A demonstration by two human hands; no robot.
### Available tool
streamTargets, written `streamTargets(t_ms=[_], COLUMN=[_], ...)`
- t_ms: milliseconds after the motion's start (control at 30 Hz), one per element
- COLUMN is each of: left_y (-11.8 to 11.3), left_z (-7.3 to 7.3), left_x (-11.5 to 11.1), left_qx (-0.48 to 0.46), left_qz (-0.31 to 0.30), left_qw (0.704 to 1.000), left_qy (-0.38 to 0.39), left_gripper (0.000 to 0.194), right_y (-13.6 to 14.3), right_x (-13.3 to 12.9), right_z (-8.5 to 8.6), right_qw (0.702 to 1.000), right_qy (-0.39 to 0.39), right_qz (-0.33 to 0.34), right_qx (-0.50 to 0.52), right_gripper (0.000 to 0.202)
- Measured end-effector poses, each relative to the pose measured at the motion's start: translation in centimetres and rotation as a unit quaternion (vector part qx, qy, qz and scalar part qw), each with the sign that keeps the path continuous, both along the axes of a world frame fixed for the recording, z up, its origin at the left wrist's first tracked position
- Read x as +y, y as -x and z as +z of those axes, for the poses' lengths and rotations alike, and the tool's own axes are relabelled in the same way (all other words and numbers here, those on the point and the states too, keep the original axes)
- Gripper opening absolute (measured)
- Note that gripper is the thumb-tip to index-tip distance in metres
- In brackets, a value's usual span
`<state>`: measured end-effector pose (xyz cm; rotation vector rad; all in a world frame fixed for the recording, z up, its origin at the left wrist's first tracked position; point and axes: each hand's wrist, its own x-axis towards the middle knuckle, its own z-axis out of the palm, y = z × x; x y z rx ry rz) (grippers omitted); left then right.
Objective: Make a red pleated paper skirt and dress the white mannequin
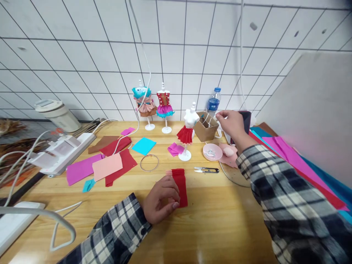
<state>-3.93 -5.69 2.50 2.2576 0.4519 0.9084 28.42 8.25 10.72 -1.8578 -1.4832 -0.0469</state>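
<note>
A piece of red cloth (182,187) with a peach edge at its top left lies on the table. My left hand (161,200) rests over its left side, fingers curled and thumb close to the fingertips at the cloth's edge. Raised by the small cardboard box (206,130), my right hand (231,124) pinches thumb and forefinger together. Whatever is between them is too small to make out. A white mini dress form (191,119) wears a pleated red skirt (185,135) beyond the cloth. Black-handled thread snips (206,170) lie right of the cloth.
A pink dish (212,157) holds small shiny bits. Two dressed mini forms (164,104) and a water bottle (213,101) stand along the wall. Coloured pieces (107,167) and a metal ring (149,162) lie left. Cables trail from a power strip (68,154). Long sheets (291,154) lie right.
</note>
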Motion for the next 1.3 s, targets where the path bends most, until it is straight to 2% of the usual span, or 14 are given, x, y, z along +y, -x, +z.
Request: streamTargets(t_ms=[67,167,300,433,567,667,733,767,867,933,1000,1167,1233,1300], left_y=[-0.3,-0.8,-0.9,-0.7,-0.6,-0.5,-0.4,-0.4,-0.3,-0.3,-0.2,-0.2,-0.2,-0.4], left_z=[0.1,0.2,0.1,-0.4,-0.7,-0.9,-1.1,-1.2,-1.4,-1.5,-1.5,-1.2,-1.2,-1.2], left_x=[0.1,0.3,0.5,0.6,0.6,0.6,0.6,0.6,0.8,0.9,1.0,1.0,0.8,0.7], left_qx=[0.003,0.003,0.002,0.036,0.058,0.058,0.04,0.032,0.019,0.01,-0.004,-0.001,0.014,0.027], left_qz=[0.008,0.009,0.02,0.036,0.03,0.047,0.081,0.101,0.145,0.159,0.159,0.124,0.134,0.17], left_qw=[1.0,1.0,0.999,0.995,0.989,0.984,0.981,0.979,0.975,0.973,0.971,0.969,0.968,0.96], left_qy=[-0.005,-0.01,-0.036,-0.083,-0.129,-0.163,-0.174,-0.175,-0.168,-0.168,-0.179,-0.211,-0.213,-0.219], left_gripper=[0.037,0.036,0.027,0.013,0.01,0.017,0.023,0.025,0.03,0.031,0.031,0.027,0.027,0.026], right_y=[-0.3,-0.5,-0.6,-1.1,-1.5,0.1,2.6,4.1,8.4,10.1,10.8,11.1,11.2,11.3], right_x=[2.1,4.0,4.6,4.7,4.6,1.7,-2.4,-4.8,-11.9,-14.8,-15.7,-14.6,-14.5,-14.6], right_z=[-0.5,-0.8,-1.4,-2.8,-3.7,-3.7,-4.3,-4.9,-7.5,-9.0,-9.7,-9.5,-9.2,-9.0], right_qw=[0.996,0.992,0.992,0.993,0.998,0.995,0.978,0.967,0.936,0.901,0.876,0.792,0.782,0.787], right_qy=[0.088,0.124,0.125,0.119,0.048,-0.072,-0.165,-0.189,-0.12,-0.015,0.026,0.126,0.134,0.132], right_qz=[0.0,-0.005,-0.03,-0.015,0.014,0.004,0.01,0.035,0.203,0.293,0.311,0.394,0.412,0.412], right_qx=[-0.009,-0.015,-0.019,0.0,0.039,0.069,0.127,0.165,0.262,0.32,0.367,0.449,0.449,0.441], right_gripper=[0.027,0.026,0.025,0.028,0.031,0.037,0.038,0.036,0.023,0.019,0.02,0.024,0.023,0.02])
